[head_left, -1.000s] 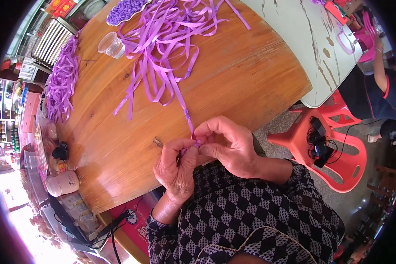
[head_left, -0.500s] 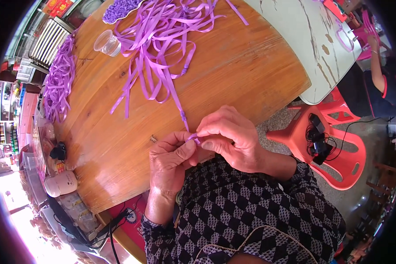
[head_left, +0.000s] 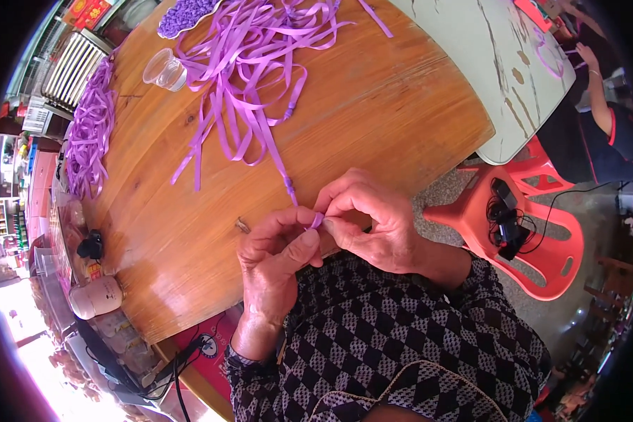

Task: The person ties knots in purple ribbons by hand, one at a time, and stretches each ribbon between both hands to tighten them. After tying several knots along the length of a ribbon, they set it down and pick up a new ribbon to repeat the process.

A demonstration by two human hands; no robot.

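Over the near edge of the wooden table [head_left: 401,119], both hands work on the end of a purple ribbon [head_left: 318,219]. My left hand [head_left: 278,253] pinches the ribbon between thumb and fingers. My right hand [head_left: 383,228] has its thumb and index finger pressed together at a small loop or fold in it; the exact shape is partly hidden by the fingertips. From there the strip runs away past a small purple knot or bead [head_left: 290,186] to a loose tangle of purple ribbons [head_left: 250,70] on the table.
A dish of small purple pieces [head_left: 186,15] and a clear plastic cup [head_left: 165,70] stand at the far left. More ribbons [head_left: 90,133] hang along the left edge. A pink jar [head_left: 97,297] is lower left. Red stool [head_left: 471,204] with cables; another person's arm [head_left: 598,98] at right.
My right thumb and index finger have closed together on the ribbon at the fold. My left fingers have shifted slightly on it. The whole view has drifted a little.
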